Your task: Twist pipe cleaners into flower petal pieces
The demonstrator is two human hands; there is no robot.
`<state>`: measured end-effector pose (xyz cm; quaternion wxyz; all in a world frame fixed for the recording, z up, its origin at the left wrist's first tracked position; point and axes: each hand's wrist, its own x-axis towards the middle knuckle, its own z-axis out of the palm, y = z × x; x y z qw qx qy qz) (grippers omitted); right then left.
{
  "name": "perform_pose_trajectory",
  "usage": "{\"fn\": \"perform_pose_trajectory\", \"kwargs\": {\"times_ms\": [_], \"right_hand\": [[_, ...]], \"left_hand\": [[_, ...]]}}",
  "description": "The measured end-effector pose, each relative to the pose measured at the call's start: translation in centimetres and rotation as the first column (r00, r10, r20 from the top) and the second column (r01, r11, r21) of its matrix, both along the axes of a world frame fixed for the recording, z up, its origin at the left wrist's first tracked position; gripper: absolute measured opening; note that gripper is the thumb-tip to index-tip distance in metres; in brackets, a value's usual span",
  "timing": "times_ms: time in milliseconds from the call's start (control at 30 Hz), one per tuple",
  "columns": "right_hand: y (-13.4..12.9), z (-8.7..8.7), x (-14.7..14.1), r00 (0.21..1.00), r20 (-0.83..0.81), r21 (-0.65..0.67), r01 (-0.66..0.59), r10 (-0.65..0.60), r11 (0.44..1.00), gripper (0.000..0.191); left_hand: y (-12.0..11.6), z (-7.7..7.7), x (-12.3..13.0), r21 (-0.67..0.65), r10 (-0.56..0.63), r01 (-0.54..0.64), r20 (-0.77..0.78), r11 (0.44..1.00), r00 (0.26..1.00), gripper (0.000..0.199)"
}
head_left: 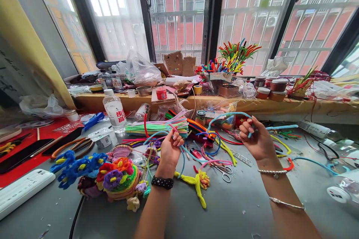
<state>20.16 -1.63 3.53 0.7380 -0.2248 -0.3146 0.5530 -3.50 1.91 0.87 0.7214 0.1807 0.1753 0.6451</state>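
Note:
Pinched between the fingers of my right hand (256,138) is a light blue pipe cleaner (228,114), arching away to the left. My left hand (170,147) is closed on light blue pipe cleaner strands (183,162) that curve out around its fingers; a bit of pink shows at the fingertips. Whether both hands grip one same piece, I cannot tell. Behind my left hand lies a thick bundle of pastel pipe cleaners (137,130). A yellow-green fuzzy stem with a flower head (203,180) rests on the table between my forearms, near scissors (226,175).
Fuzzy flowers (114,179) in a striped pot stand left of my left forearm. A water bottle (113,112) is behind them, a white power strip (25,190) at far left. Plastic bottles (340,190) lie at right. Jars (278,86) and pipe cleaner bunches (238,56) crowd the sill.

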Motion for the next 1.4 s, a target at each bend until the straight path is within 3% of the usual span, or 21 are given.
{"fn": "perform_pose_trajectory", "kwargs": {"times_ms": [100,233,300,400,533,600,700,800,900,1067,1233,1400], "right_hand": [[0.1,-0.4,-0.8,0.999,0.045,0.021,0.024,-0.025,0.999,0.018],[0.2,-0.1,-1.0,0.983,0.178,0.028,0.041,-0.045,0.999,0.020],[0.1,0.0,-0.9,0.966,0.250,0.039,0.051,-0.059,0.998,0.020],[-0.5,0.3,-0.9,0.936,0.341,0.096,0.062,-0.092,0.993,0.019],[-1.6,0.9,-1.8,0.852,0.502,0.195,0.057,-0.150,0.979,0.016],[-2.1,1.3,-2.7,0.752,0.643,0.233,-0.012,-0.144,0.972,0.016],[-2.3,1.6,-4.0,0.499,0.865,0.185,-0.227,-0.049,0.956,0.018],[-1.8,1.3,-4.6,0.258,0.964,0.035,-0.347,0.059,0.937,0.022],[-1.3,0.6,-4.4,0.147,0.981,-0.071,-0.320,0.124,0.945,0.029],[-0.8,0.0,-3.4,0.080,0.978,-0.155,-0.337,0.192,0.929,0.037],[-0.8,-0.1,-2.6,0.017,0.967,-0.232,-0.364,0.256,0.902,0.037],[-0.7,0.0,-1.6,-0.021,0.961,-0.267,-0.346,0.277,0.899,0.037]], "left_hand": [[-0.7,0.5,0.2,0.146,0.161,-0.141,-0.139,0.979,0.977,0.022],[-2.0,1.1,1.1,0.367,0.495,-0.386,-0.272,0.846,0.825,0.008],[-2.7,1.5,1.5,0.435,0.554,-0.409,-0.287,0.802,0.781,0.004],[-3.4,2.2,1.8,0.442,0.487,-0.340,-0.276,0.830,0.829,0.006],[-3.6,2.6,2.0,0.358,0.208,-0.102,-0.274,0.928,0.939,0.015],[-3.6,2.5,2.1,0.269,0.038,0.048,-0.307,0.962,0.951,0.018],[-3.4,2.2,2.2,0.177,-0.114,0.166,-0.273,0.970,0.955,0.021],[-3.1,2.1,2.0,0.190,-0.091,0.129,-0.194,0.973,0.977,0.022],[-2.8,2.1,1.6,0.185,-0.005,0.034,-0.154,0.982,0.988,0.019],[-2.5,1.7,1.8,0.181,0.105,-0.080,-0.129,0.980,0.986,0.011],[-2.4,1.7,1.8,0.196,0.198,-0.171,-0.130,0.966,0.971,0.017],[-2.2,1.5,1.5,0.211,0.218,-0.186,-0.138,0.960,0.966,0.019]]}}
